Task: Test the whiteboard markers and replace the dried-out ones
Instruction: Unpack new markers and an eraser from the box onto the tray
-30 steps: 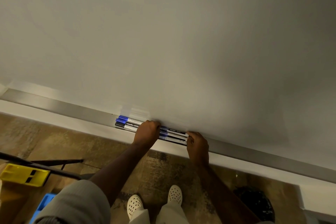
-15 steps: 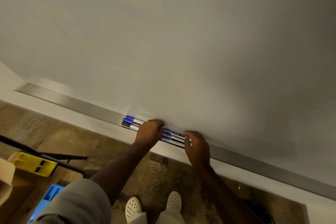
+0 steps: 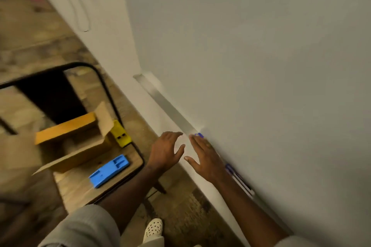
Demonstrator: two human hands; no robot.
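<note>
Blue-capped whiteboard markers [image 3: 239, 178] lie in the metal tray [image 3: 168, 108] along the bottom edge of the whiteboard [image 3: 261, 56]. A blue cap [image 3: 199, 135] shows past my right fingertips. My right hand [image 3: 204, 156] hovers flat over the tray with fingers spread, hiding the middle of the markers. My left hand [image 3: 166, 150] is off the tray, just to its left, fingers apart and holding nothing. The view is tilted and blurred.
To the left stands a small wooden table [image 3: 84, 188] with a black metal frame. On it are an open cardboard box [image 3: 74, 142], a yellow plastic holder [image 3: 120, 135] and a blue plastic holder [image 3: 109, 170]. My shoe [image 3: 153, 229] is below on the patterned floor.
Both hands have lifted off the markers and spread apart. My head has swung left, bringing the table, box and holders into view and tilting the tray steeply.
</note>
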